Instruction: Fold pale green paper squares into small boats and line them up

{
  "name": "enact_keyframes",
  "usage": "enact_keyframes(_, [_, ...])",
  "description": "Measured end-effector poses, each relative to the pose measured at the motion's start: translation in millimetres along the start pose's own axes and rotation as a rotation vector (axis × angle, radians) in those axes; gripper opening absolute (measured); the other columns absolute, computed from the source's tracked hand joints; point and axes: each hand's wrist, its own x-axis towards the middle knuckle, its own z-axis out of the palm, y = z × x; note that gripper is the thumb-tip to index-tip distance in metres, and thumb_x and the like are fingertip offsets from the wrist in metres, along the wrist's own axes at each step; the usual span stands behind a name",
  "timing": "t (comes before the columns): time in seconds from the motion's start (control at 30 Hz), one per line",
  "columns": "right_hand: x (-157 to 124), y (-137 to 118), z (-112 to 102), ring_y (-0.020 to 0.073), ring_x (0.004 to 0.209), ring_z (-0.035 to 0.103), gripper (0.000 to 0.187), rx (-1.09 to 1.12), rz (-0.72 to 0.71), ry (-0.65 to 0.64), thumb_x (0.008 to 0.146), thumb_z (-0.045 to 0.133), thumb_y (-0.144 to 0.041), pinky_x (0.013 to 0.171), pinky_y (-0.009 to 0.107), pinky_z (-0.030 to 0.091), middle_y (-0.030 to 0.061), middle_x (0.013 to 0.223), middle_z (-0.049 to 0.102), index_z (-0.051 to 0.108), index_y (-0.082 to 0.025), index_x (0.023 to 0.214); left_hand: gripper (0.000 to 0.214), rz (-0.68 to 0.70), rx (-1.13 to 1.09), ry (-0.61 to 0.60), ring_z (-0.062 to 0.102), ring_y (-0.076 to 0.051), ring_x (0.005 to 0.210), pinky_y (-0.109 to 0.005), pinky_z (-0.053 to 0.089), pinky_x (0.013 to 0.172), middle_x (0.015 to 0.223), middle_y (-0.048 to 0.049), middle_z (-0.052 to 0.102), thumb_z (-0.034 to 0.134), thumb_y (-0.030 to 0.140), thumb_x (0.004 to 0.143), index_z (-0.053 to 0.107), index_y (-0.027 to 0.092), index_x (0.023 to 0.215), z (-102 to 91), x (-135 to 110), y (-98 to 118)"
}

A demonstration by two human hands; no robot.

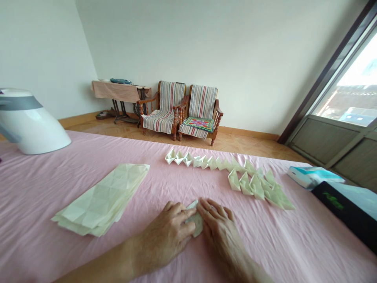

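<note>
In the middle of the near table, a small folded piece of pale green paper lies between my hands. My left hand presses on its left side with bent fingers. From the right, my right hand holds it down, fingers together over its edge. Both hands cover part of the paper, so its full shape is hidden. Left of them lies a stack of creased pale green sheets. Beyond my right hand stand folded paper boats in overlapping rows, and a line of smaller-looking ones runs off to the left.
A pink cloth with wrinkles covers the table. At the far left stands a white and grey jug. A tissue pack and a black box sit at the right. Two wooden armchairs stand beyond the table.
</note>
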Motion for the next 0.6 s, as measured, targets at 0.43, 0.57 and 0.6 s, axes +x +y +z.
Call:
enact_keyframes(0.43, [5.2, 6.2, 2.9, 0.0224, 0.127, 0.047, 0.044, -0.036, -0.081, 0.045, 0.086, 0.040, -0.010, 0.100, 0.044, 0.030, 0.0008, 0.131, 0.060, 0.056, -0.022, 0.126, 0.009, 0.039, 0.072, -0.047, 0.054, -0.024, 0.100, -0.041, 0.032, 0.090, 0.106, -0.0045, 0.061, 0.053, 0.024, 0.096, 0.060, 0.023, 0.103, -9.4, -9.3, -1.2])
enact_keyframes(0.57, [5.3, -0.5, -3.6, 0.0201, 0.132, 0.041, 0.040, -0.003, -0.158, -0.013, 0.090, 0.044, -0.013, 0.104, 0.043, 0.023, -0.0080, 0.132, 0.059, 0.056, -0.031, 0.123, 0.009, 0.059, 0.084, -0.062, 0.054, -0.023, 0.095, -0.042, 0.030, 0.091, 0.097, -0.0022, 0.061, 0.054, 0.023, 0.096, 0.059, 0.023, 0.103, -9.5, -9.5, -2.1])
enact_keyframes(0.6, [6.3, -2.5, -5.3, 0.0204, 0.134, 0.039, 0.039, -0.006, -0.169, -0.049, 0.090, 0.045, -0.015, 0.105, 0.043, 0.022, -0.0086, 0.133, 0.057, 0.055, -0.033, 0.124, 0.009, 0.064, 0.093, -0.062, 0.054, -0.023, 0.094, -0.043, 0.029, 0.091, 0.095, -0.0023, 0.061, 0.055, 0.024, 0.096, 0.060, 0.023, 0.103, -9.3, -9.5, -2.3])
